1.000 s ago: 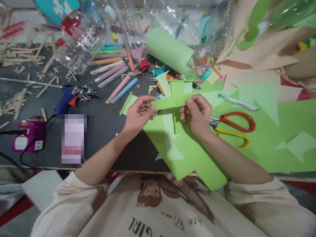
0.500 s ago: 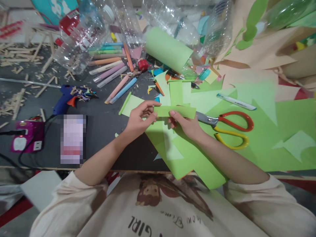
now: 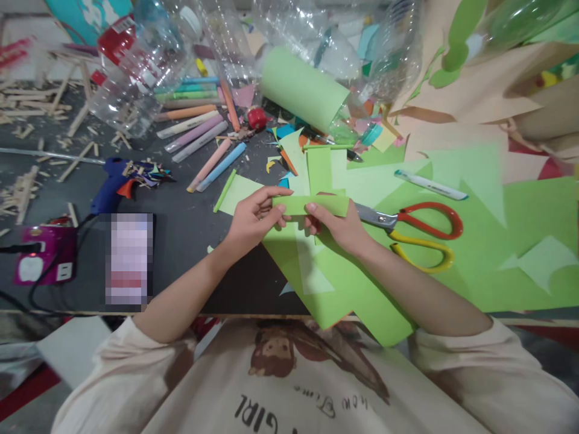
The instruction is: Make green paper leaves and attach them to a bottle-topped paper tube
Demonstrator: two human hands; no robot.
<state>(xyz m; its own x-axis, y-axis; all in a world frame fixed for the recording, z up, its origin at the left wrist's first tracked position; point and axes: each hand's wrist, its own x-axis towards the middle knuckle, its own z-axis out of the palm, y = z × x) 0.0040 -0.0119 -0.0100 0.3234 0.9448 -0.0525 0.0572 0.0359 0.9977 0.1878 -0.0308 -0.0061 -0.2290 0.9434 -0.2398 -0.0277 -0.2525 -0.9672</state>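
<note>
A narrow strip of green paper (image 3: 296,205) is stretched level between my two hands. My left hand (image 3: 257,216) pinches its left end between thumb and fingers. Farther along the strip, my right hand (image 3: 335,222) grips it with the thumb on the near face and the fingers behind. Just right of that hand lie scissors (image 3: 427,212) with one red and one yellow handle, their blade tips hidden behind the hand. Beneath are overlapping green paper sheets (image 3: 384,301). A green strip with a rolled edge (image 3: 320,172) rests beyond my hands.
Markers (image 3: 215,166), a blue glue gun (image 3: 111,184) and a phone (image 3: 129,259) lie to the left, with wooden stick scraps (image 3: 27,102) behind. Clear plastic bottles (image 3: 136,90) and a bottle wrapped in green paper (image 3: 303,87) stretch across the back. A capped pen (image 3: 429,184) lies right.
Both hands and the paper strip have shifted slightly left in view, and the left hand's grip now sits a little further in from the strip's end. The surroundings have shifted slightly with the camera.
</note>
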